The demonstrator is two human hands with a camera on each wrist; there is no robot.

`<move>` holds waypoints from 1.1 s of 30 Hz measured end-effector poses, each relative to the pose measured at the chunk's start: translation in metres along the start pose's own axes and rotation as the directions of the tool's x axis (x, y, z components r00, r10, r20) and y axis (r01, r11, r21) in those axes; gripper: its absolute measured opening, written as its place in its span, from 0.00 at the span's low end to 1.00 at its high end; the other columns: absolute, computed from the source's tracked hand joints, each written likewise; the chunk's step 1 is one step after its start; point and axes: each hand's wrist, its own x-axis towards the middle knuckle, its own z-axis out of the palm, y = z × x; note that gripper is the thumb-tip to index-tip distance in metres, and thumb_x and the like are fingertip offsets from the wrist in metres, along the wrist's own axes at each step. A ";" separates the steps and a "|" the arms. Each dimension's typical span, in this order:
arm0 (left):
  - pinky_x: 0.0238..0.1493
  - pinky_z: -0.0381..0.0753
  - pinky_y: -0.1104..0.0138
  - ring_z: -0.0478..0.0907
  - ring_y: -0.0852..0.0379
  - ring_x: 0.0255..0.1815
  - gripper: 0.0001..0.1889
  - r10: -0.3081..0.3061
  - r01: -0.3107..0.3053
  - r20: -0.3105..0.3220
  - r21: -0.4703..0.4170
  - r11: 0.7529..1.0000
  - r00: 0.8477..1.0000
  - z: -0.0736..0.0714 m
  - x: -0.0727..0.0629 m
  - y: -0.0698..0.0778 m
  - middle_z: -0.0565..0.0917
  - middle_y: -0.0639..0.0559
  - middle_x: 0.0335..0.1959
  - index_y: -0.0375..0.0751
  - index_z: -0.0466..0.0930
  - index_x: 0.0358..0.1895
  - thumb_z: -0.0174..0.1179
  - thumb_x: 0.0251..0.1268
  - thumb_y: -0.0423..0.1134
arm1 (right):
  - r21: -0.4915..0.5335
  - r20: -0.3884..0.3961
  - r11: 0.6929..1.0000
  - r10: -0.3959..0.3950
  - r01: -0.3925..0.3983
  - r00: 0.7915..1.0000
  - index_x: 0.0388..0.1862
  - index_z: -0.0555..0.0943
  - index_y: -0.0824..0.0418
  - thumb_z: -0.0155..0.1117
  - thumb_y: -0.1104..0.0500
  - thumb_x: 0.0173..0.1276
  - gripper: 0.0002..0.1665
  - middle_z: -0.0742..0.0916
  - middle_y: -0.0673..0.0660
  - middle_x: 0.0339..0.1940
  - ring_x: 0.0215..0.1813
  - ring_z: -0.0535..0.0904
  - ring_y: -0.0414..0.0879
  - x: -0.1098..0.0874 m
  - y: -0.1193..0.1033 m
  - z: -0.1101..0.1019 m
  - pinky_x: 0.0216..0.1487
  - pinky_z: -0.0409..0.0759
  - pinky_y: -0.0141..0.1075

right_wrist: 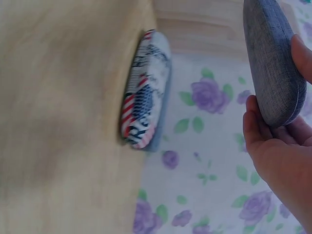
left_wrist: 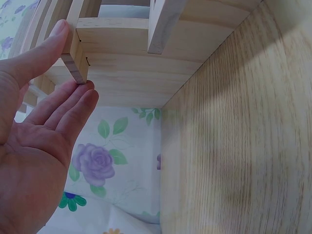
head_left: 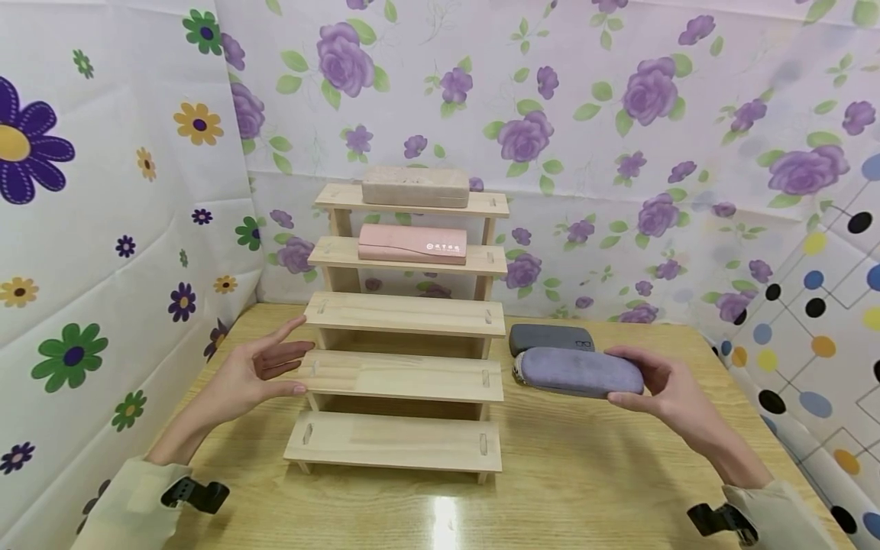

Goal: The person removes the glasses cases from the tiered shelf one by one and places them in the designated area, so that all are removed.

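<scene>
A tiered wooden shelf [head_left: 406, 376] stands on the table. At its left side my left hand [head_left: 250, 370] grips the end of the second-lowest board [left_wrist: 75, 61], thumb on one edge and fingertips at the other. My right hand [head_left: 656, 389] holds a blue-grey fabric glasses case [head_left: 577, 371] by its right end, raised in front of the shelf's right side. In the right wrist view, thumb and fingers pinch this case [right_wrist: 273, 63]. A glasses case with red, white and blue print [right_wrist: 146, 92] lies on the table, mostly hidden in the head view.
A beige case [head_left: 415, 187] rests on the top board, with a pink case [head_left: 412, 243] on the board below. Right of the shelf lies a dark grey case [head_left: 546, 336]. Flowered cloth [head_left: 584, 153] hangs behind the table [head_left: 584, 473], and patterned cloths line both sides.
</scene>
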 end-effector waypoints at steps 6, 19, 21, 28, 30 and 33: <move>0.65 0.81 0.65 0.77 0.57 0.70 0.54 0.000 0.000 -0.001 0.004 1.000 1.000 0.000 0.000 0.001 0.75 0.29 0.70 0.45 0.55 0.86 0.75 0.59 0.22 | -0.037 0.002 0.998 0.047 -0.047 0.999 0.74 0.73 0.68 0.75 0.64 0.71 0.36 0.80 0.65 0.66 0.57 0.84 0.44 -0.007 0.019 0.000 0.47 0.91 0.37; 0.65 0.81 0.65 0.77 0.57 0.70 0.54 -0.005 0.005 -0.001 0.008 1.000 1.000 0.000 -0.001 0.000 0.75 0.29 0.70 0.45 0.54 0.86 0.75 0.59 0.22 | -0.056 0.005 0.993 0.104 -0.103 0.995 0.72 0.76 0.67 0.80 0.61 0.66 0.38 0.79 0.68 0.70 0.60 0.82 0.41 -0.004 0.050 0.007 0.53 0.87 0.31; 0.65 0.81 0.65 0.77 0.56 0.70 0.54 -0.003 0.003 0.001 0.007 1.000 1.000 0.000 -0.001 0.000 0.75 0.29 0.70 0.45 0.54 0.86 0.75 0.59 0.22 | -0.068 0.003 0.991 0.113 -0.113 0.994 0.73 0.75 0.68 0.81 0.60 0.65 0.40 0.79 0.68 0.70 0.60 0.82 0.40 -0.003 0.054 0.008 0.53 0.87 0.31; 0.65 0.82 0.65 0.77 0.57 0.70 0.54 -0.002 0.002 -0.006 0.016 1.000 1.000 0.000 -0.001 -0.001 0.76 0.29 0.70 0.46 0.55 0.86 0.76 0.58 0.23 | -0.107 -0.009 0.985 0.131 -0.132 0.991 0.72 0.76 0.69 0.83 0.58 0.63 0.41 0.80 0.68 0.70 0.60 0.81 0.39 0.000 0.064 0.011 0.55 0.84 0.27; 0.65 0.82 0.65 0.77 0.58 0.69 0.54 -0.001 0.001 -0.007 0.014 1.000 1.000 0.000 -0.001 -0.001 0.75 0.28 0.70 0.46 0.55 0.86 0.76 0.58 0.23 | -0.105 -0.012 0.986 0.129 -0.130 0.992 0.71 0.76 0.70 0.83 0.59 0.62 0.41 0.80 0.68 0.69 0.60 0.81 0.39 0.000 0.065 0.012 0.55 0.83 0.26; 0.65 0.81 0.66 0.77 0.59 0.69 0.54 -0.001 0.001 -0.006 0.010 1.000 1.000 0.000 -0.001 -0.001 0.74 0.26 0.70 0.45 0.55 0.86 0.76 0.58 0.22 | -0.104 -0.008 0.986 0.130 -0.130 0.992 0.70 0.77 0.70 0.83 0.60 0.62 0.40 0.80 0.69 0.69 0.60 0.81 0.41 0.002 0.067 0.013 0.54 0.83 0.27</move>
